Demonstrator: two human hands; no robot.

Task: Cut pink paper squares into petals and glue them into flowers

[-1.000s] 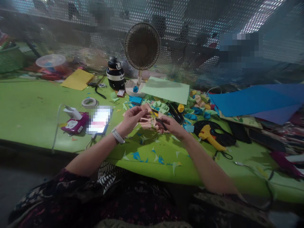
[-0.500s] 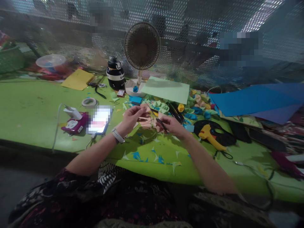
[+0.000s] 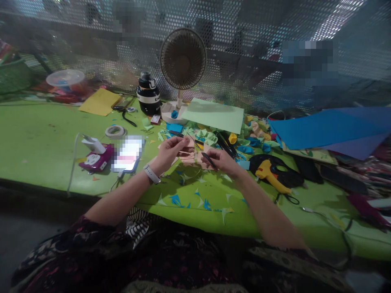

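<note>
Between the fingers of my left hand [image 3: 172, 149] is a small pale peach paper piece [image 3: 190, 141]. My right hand [image 3: 221, 160] is closed round a dark, thin-bladed tool [image 3: 209, 159], which looks like scissors; its tip points up and left to the paper. More peach pieces [image 3: 187, 159] lie below and between my hands. Blue and pale green scraps [image 3: 200, 202] are spread on the green table [image 3: 45, 142] nearer my body. Crumpled green paper shapes [image 3: 206, 135] sit just beyond my hands.
A small fan [image 3: 183, 59] and a dark bottle [image 3: 148, 95] stand at the back. Left are a lit phone [image 3: 128, 154], a tape roll [image 3: 115, 131] and a purple power block [image 3: 97, 158]. A yellow glue gun [image 3: 271, 177] and blue sheets [image 3: 320, 128] are on the right.
The peach paper in my left hand has turned slightly and moved a little to the right. The dark tool in my right hand has shifted slightly.
</note>
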